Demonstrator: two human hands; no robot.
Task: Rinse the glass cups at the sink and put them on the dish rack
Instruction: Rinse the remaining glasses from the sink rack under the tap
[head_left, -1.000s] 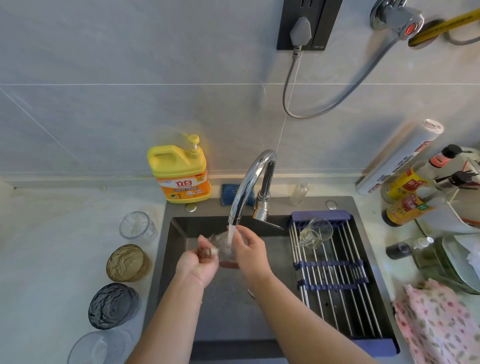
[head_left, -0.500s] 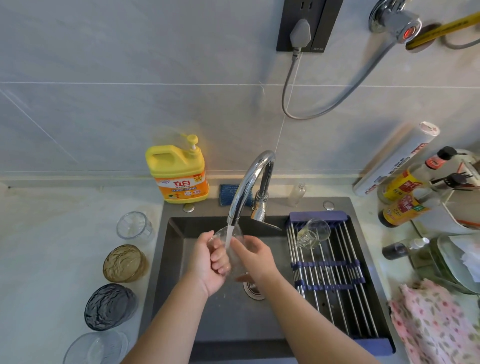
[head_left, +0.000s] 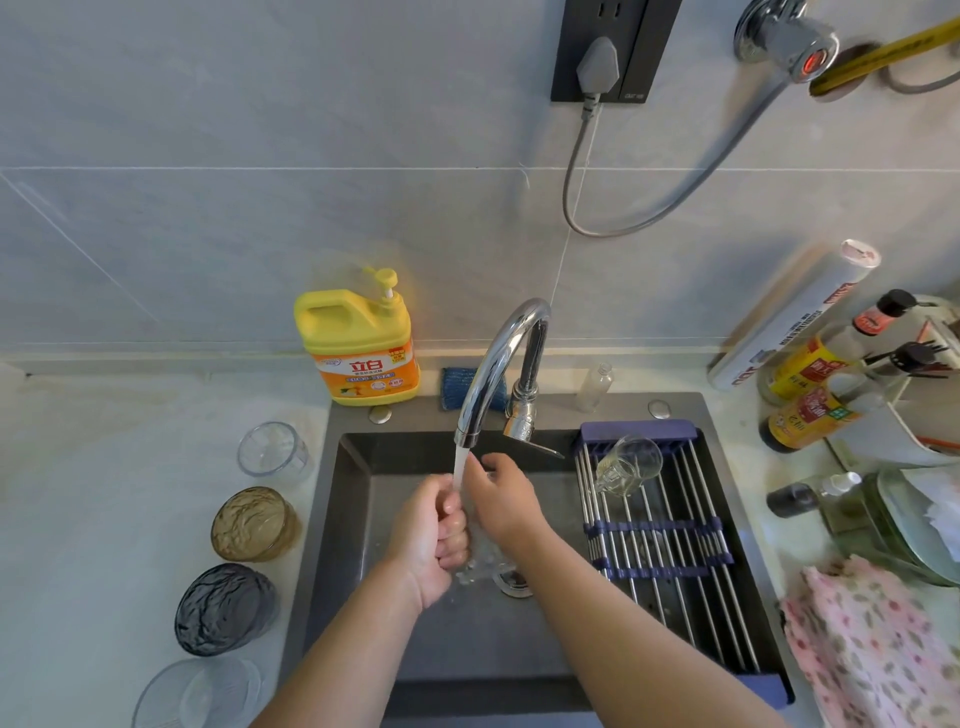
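Observation:
Water runs from the chrome faucet (head_left: 498, 364) onto a clear glass cup (head_left: 477, 564) that I hold low in the dark sink (head_left: 358, 519). My left hand (head_left: 434, 535) wraps around its side. My right hand (head_left: 501, 501) grips it from the right, fingers in the stream. The hands hide most of the cup. A clear glass mug (head_left: 626, 465) lies on its side at the far end of the dish rack (head_left: 675, 571), which spans the sink's right half. A small clear cup (head_left: 270, 449), an amber cup (head_left: 254, 525), a dark grey cup (head_left: 223, 608) and another clear cup (head_left: 197, 693) stand on the left counter.
A yellow detergent jug (head_left: 358, 348) and a blue sponge (head_left: 457, 384) sit behind the sink. Sauce bottles (head_left: 810, 395), a foil roll (head_left: 795, 317) and glass lids (head_left: 914, 525) crowd the right counter, with a pink floral cloth (head_left: 872, 649) in front.
Both hands have moved lower into the sink with the cup. My left hand has closed more tightly around it, and water now splashes near the drain.

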